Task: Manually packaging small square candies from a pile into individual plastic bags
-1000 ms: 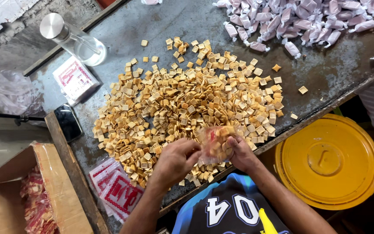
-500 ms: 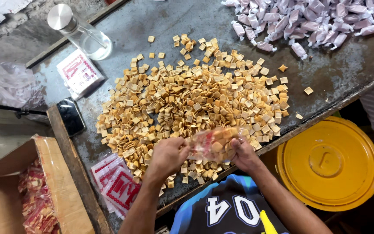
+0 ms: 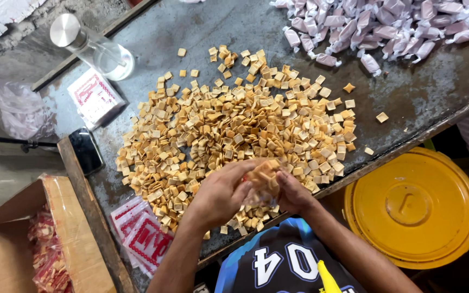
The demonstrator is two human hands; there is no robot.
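Both hands close around a small clear bag [image 3: 262, 183] of square snacks, low in the middle of the frame.

The left hand [image 3: 221, 192] cups and grips the bag's side, and the right hand [image 3: 294, 192] pinches it from the other side, fingers curled tight. Right behind them spreads the big heap of tan square crackers [image 3: 234, 130] across the grey table [image 3: 408, 97]. Filled pale packets [image 3: 386, 24] pile at upper right, a yellow lid [image 3: 411, 206] sits lower right, a cardboard box [image 3: 39, 244] lower left.
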